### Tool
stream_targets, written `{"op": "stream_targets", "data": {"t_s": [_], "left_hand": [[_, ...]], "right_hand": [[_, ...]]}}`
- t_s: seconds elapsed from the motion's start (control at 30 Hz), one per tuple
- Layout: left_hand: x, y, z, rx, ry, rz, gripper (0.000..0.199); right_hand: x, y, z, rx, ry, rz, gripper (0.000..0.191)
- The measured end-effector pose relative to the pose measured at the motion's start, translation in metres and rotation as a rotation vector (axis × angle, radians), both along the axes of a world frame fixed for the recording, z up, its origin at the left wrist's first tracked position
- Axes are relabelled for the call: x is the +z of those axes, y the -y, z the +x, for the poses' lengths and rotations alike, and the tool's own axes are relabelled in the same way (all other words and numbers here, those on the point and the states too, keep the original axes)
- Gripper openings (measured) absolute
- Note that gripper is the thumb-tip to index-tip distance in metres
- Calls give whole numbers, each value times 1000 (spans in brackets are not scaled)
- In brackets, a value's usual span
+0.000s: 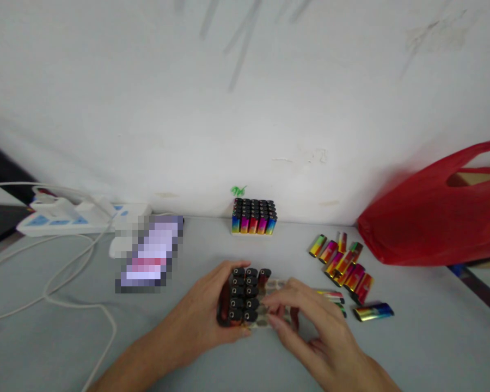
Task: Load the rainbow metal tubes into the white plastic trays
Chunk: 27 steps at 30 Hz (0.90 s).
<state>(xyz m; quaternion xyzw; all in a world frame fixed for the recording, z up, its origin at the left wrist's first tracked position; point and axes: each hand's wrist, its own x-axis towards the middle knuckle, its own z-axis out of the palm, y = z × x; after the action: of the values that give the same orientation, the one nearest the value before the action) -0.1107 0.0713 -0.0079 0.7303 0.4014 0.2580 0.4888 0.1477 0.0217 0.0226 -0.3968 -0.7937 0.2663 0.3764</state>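
A clear holder (275, 284) with round slots is in front of me. Black-topped lighters (237, 303) stand upright in its left part, and slots show at its right. My left hand (212, 310) is wrapped around the holder's left end and grips it. My right hand (314, 321) is over the right part, thumb and index finger curled close together beside the standing lighters. Whatever lies between those fingertips, if anything, is hidden. Loose lighters in shiny rainbow colours (345, 267) lie in a heap to the right, and one blue-and-yellow lighter (373, 312) lies nearer to me.
Against the wall stands a filled block of lighters (253, 218). A phone (151, 253), blurred out, lies at the left, by a white power strip (81, 218) and looping white cables (102, 307). The red plastic bag (424, 218) sits at the right.
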Motion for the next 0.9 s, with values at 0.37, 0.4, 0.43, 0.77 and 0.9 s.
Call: {"op": "stream_targets", "data": {"t_s": [0.37,0.4,0.43,0.77,0.9], "left_hand": [[4,1,-1,19,-40,13,94],[4,1,-1,20,-42,11,94],[4,1,-1,20,-44,7,93],[3,0,-1,23,-37,4,92],[2,1,-1,21,-38,14,92]], "right_hand": [[18,-40,80,-188,504,-294,8],[16,-42,87,-172,517,-335,12],[14,-43,93,-158,524,-369,16],[-6,-48,63,-188,310,-166,11],[1,-31,41,-106,137,-268,20]]}}
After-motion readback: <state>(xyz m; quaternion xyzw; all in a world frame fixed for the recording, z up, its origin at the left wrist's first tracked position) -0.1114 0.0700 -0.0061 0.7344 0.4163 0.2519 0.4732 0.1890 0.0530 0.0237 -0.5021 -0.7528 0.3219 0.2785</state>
